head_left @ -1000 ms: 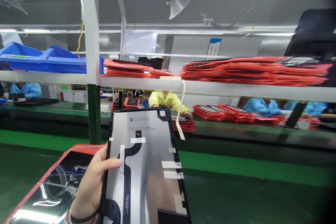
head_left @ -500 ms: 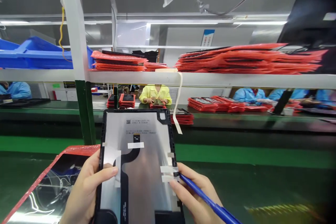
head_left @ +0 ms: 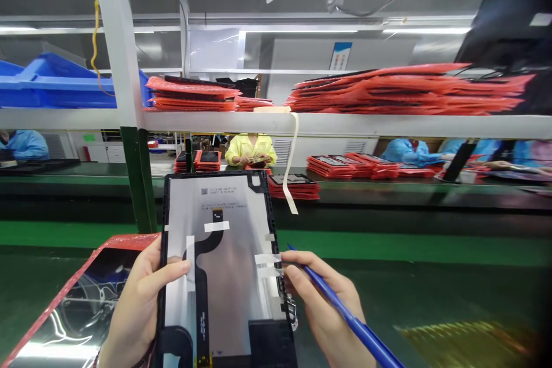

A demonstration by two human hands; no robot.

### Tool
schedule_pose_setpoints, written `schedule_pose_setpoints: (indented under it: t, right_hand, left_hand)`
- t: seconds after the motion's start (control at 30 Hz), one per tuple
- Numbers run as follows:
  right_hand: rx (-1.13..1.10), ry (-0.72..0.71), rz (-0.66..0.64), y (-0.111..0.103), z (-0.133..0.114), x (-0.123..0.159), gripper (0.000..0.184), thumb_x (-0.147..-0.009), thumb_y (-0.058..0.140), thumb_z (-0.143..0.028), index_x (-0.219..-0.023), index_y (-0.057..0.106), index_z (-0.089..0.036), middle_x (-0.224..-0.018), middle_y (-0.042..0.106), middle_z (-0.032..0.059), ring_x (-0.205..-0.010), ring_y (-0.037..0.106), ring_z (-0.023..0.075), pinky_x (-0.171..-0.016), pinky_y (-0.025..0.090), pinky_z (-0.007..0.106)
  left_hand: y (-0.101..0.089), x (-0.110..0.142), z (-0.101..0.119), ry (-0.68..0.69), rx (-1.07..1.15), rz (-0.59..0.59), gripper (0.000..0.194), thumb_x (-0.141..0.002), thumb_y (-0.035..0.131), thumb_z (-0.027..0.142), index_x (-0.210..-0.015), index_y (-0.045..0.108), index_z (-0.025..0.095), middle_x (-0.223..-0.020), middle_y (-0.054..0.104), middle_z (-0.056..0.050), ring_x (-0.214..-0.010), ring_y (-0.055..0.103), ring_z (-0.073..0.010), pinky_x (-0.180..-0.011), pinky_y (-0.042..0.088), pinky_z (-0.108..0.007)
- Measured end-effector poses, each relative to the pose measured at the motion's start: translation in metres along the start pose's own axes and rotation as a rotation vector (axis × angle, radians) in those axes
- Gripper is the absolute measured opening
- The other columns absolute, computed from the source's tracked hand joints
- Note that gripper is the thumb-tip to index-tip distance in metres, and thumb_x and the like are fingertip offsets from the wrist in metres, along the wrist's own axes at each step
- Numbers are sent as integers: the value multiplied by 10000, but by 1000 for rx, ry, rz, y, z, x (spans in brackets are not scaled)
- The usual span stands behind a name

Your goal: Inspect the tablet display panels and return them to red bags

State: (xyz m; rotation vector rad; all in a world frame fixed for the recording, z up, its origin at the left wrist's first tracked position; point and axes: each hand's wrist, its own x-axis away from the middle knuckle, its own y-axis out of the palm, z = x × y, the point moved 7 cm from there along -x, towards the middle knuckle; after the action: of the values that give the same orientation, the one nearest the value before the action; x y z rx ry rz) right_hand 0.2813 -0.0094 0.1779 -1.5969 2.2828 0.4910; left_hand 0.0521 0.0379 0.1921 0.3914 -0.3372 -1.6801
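A tablet screen assembly (head_left: pixel 239 282), its silver back facing me in a black frame, is held up in front of me. My left hand (head_left: pixel 142 287) grips its left edge, thumb over a white tape strip (head_left: pixel 190 264). At the right edge, my right hand (head_left: pixel 325 305) has thumb and index finger closed on the end of a pale tape strip (head_left: pixel 267 259). A slim blue pen-like tool (head_left: pixel 345 311) lies across that same hand, its tip pointing up and left past the index finger. A dark flex cable (head_left: pixel 202 293) runs down the panel.
A glossy screen in a red bubble bag (head_left: pixel 81 305) lies on the green bench at left. Red-bagged stacks (head_left: pixel 401 95) and a blue bin (head_left: pixel 56 86) sit on the shelf, with tape (head_left: pixel 292 167) dangling from it. Co-workers (head_left: pixel 252 149) sit beyond.
The screen assembly has shifted slightly left. My right fingers have moved from on its back to just past its right edge, with the tape end now between them. The blue tool's tip shows above the fingers.
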Motion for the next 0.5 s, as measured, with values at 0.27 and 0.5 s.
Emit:
schedule_pose_setpoints:
  t: [0.27, 0.5]
  right_hand:
    - [200, -135, 129, 2, -22, 5, 89, -772, 693, -315, -790, 751, -249, -655, 751, -3, -585, 700, 161, -565, 547, 182]
    - [352, -256, 150, -4, -22, -1, 103, -785, 694, -314, -715, 698, -238, -537, 682, -39, -487, 657, 114, -501, 500, 121]
  left_hand:
    - [-3, 12, 4, 122, -136, 53, 350, -646, 811, 296, -951, 678, 189, -617, 598, 31, -553, 550, -120, -541, 507, -208]
    - [-2, 23, 5, 275, -337, 73, 258, -733, 736, 364, -936, 696, 209, -644, 655, 11, -601, 608, -163, -559, 519, -228]
